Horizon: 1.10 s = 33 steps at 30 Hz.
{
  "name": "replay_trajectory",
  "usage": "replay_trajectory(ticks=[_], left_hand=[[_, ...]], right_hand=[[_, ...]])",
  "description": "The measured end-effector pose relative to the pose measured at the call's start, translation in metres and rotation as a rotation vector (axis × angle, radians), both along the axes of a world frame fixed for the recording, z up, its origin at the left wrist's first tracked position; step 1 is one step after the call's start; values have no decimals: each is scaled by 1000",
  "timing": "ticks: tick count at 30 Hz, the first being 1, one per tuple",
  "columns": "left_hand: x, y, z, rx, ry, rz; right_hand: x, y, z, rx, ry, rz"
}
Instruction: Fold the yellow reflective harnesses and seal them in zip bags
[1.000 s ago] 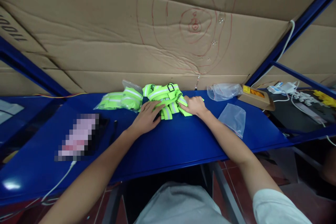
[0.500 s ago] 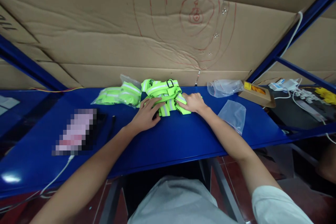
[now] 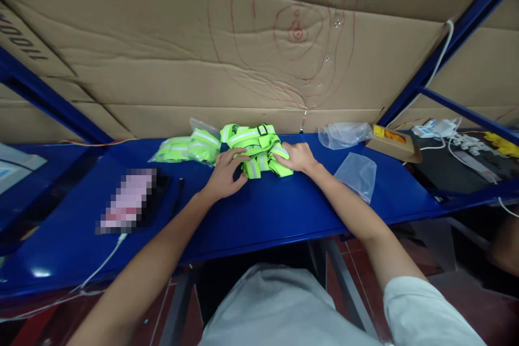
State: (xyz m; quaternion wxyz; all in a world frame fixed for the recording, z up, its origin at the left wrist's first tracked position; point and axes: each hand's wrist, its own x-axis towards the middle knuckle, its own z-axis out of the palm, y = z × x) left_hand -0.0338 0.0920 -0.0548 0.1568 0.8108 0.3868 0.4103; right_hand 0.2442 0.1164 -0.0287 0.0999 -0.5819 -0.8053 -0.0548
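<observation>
both hands (image 3: 224, 174) press folded reflective strap bundle (image 3: 256, 147)

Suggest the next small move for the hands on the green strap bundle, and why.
Probably tuck the loose front ends under and press the strap bundle tighter. The left hand and right hand touch its two sides, yet strap ends splay out at the front. A bagged bundle lies to its left and an empty clear bag beside the right forearm.

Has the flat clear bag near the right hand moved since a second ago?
No. The clear bag sits as before, just left of the cardboard box.
</observation>
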Motion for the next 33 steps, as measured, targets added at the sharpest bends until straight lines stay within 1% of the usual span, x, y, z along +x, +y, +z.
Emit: replay_trajectory(ticks=[2, 4, 7, 9, 11, 14, 17, 19, 21, 23, 24, 26, 28, 29, 30, 31, 33], left_hand=[[20, -2, -1, -40, -102, 79], [42, -5, -5, -81, -176, 101], [64, -12, -7, -133, -211, -13], [65, -13, -6, -146, -239, -74], [59, -12, -5, -148, -254, -111], [47, -10, -6, -137, -208, -158], [43, -15, -10, -109, -155, -154], [44, -20, -14, -70, -112, -126], [46, -26, -18, -17, -49, -105], [48, -31, -21, 25, 0, -102], [49, -34, -22, 31, 6, -106], [50, -40, -23, 21, -21, -112], [50, -45, -23, -23, -119, -112], [50, -47, -23, -47, -181, -111], [50, -48, -23, -68, -237, -112], [49, -48, -23, -85, -281, -115], [48, -47, -23, -104, -323, -115]], right_hand=[[3, -4, 3, -4, 44, 7], [3, -11, 7, -2, 94, 36], [-2, -22, 11, 4, 152, 126], [-7, -27, 12, 8, 169, 188], [-11, -27, 12, 12, 169, 225], [-11, -24, 12, 19, 156, 251], [-9, -23, 15, 52, 127, 340], [-10, -23, 16, 83, 84, 425], [-14, -25, 15, 80, 40, 483], [-19, -28, 12, 25, 41, 517], [-21, -28, 10, -20, 78, 534], [-22, -30, 8, -197, 255, 549], [-22, -30, 8, -412, 464, 534], [-21, -30, 8, -497, 545, 518], [-19, -30, 9, -549, 603, 500], [-18, -31, 10, -566, 639, 484], [-16, -32, 12, -539, 697, 455]])
